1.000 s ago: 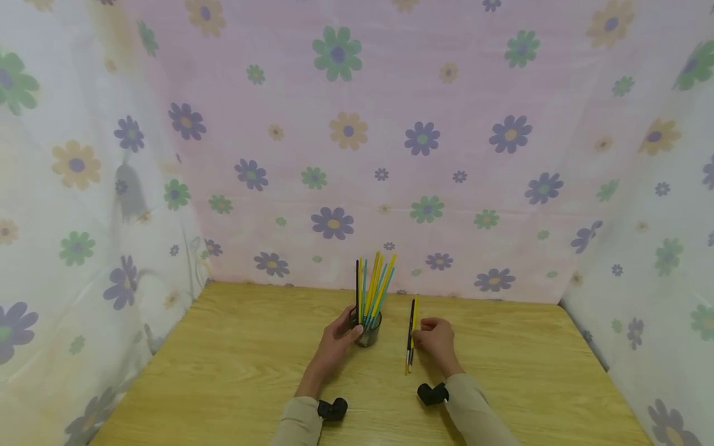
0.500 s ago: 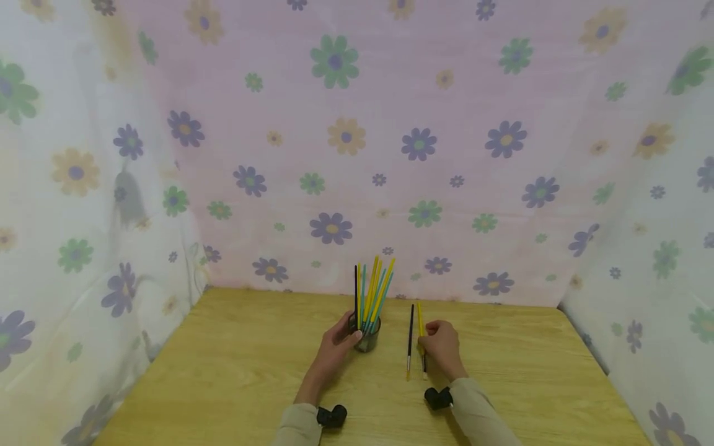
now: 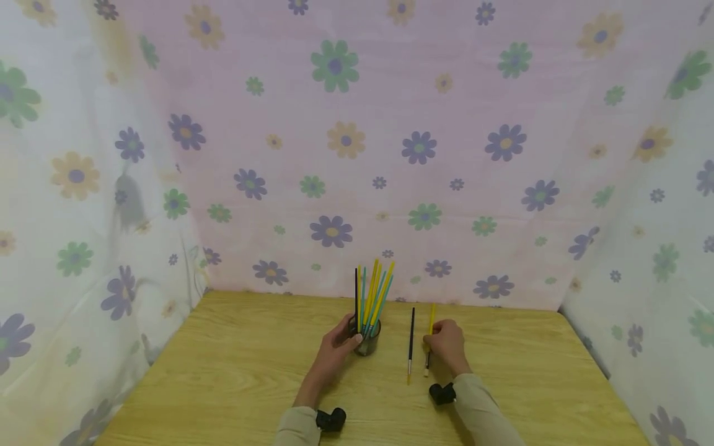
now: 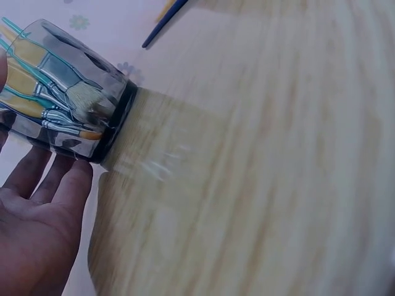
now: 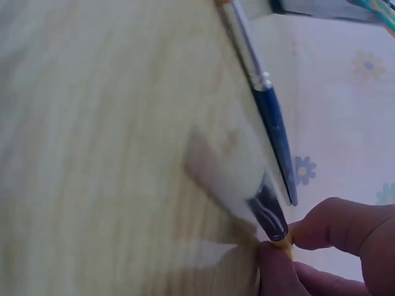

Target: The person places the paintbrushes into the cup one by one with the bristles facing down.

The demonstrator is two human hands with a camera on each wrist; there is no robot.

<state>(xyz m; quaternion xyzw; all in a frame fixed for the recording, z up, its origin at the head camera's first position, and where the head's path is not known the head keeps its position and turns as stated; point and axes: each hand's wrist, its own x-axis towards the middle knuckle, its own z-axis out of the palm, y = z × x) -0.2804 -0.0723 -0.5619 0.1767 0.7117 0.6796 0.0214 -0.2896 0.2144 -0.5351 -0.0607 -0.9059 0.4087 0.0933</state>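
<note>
Wood surface (image 3: 234, 371): light yellow, with flowery cloth (image 3: 346, 136) hung behind it.
Cup (image 3: 367, 337): clear and dark, standing upright, full of yellow and teal brushes (image 3: 375, 291).
Left hand (image 3: 336, 347): its grip curls round the cup's side.
Right hand (image 3: 448, 344): its grip pinches a yellow brush (image 3: 429, 337), near the bristles.
Dark brush (image 3: 411, 341): lying flat on the surface between the cup and the right hand.
</note>
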